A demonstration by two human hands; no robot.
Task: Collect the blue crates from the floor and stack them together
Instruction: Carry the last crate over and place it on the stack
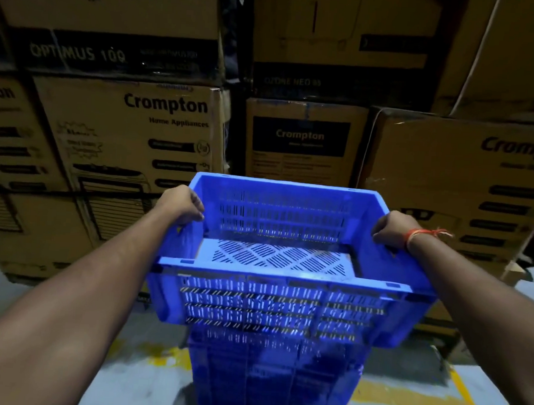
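You hold the empty blue crate [275,255] above the crate stack [272,376] at 6 o'clock. It's stiff, perforated plastic, likely light; the side handle slots suit it. Your left hand [183,205] and right hand [392,229] curl over opposite rims, arms outstretched.

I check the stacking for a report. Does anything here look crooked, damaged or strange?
Nothing is clearly damaged. The crate held by the left hand and right hand sits wider than the stack beneath, seemingly not yet seated. A box at upper right leans.
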